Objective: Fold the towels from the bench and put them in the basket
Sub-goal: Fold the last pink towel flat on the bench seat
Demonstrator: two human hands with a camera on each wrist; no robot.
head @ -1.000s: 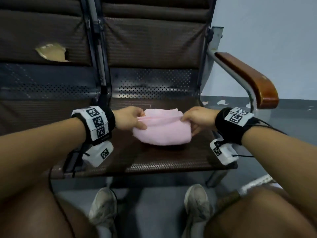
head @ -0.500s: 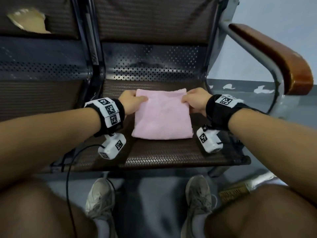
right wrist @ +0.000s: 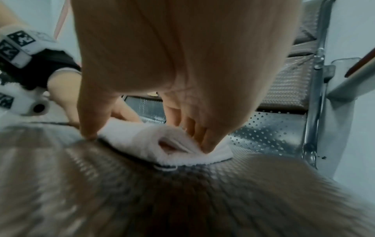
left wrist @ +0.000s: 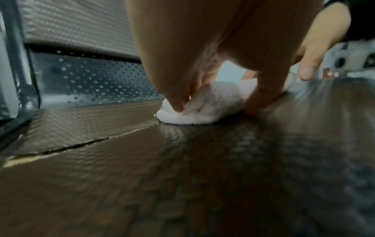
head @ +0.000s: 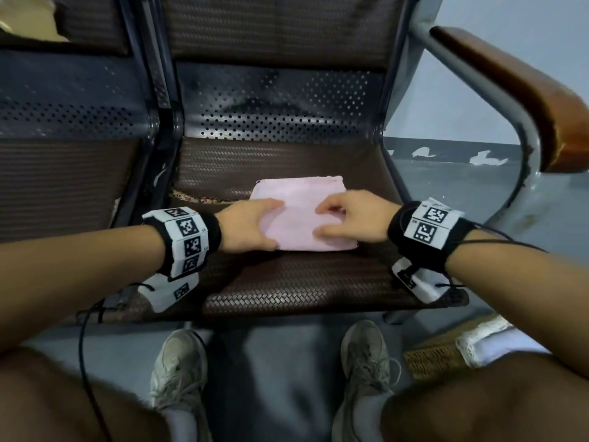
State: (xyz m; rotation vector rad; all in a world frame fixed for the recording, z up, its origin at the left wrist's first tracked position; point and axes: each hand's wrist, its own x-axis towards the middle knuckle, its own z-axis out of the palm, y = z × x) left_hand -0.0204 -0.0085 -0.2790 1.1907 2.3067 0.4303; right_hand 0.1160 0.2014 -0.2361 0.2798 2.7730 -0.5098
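Note:
A folded pink towel (head: 299,215) lies flat on the brown woven bench seat (head: 287,288). My left hand (head: 255,224) holds its left edge, fingertips dug into the folds (left wrist: 205,110) and thumb down at the near side. My right hand (head: 344,218) holds the right side, with curled fingers on top, the thumb at the near corner, and the layered edge (right wrist: 142,141) showing between them. The wicker basket (head: 433,358) stands on the floor at the lower right, by my right knee, with a white towel (head: 490,342) in it.
A wooden armrest (head: 526,90) on a metal frame curves down on the right of the seat. The perforated backrest (head: 280,100) rises behind the towel. A second seat (head: 63,180) adjoins on the left. My shoes (head: 178,371) are on the grey floor below the seat's front edge.
The towel was folded over and laid flat on the seat. Both hands then slid from its far corners toward me along the sides and now hold it lower down.

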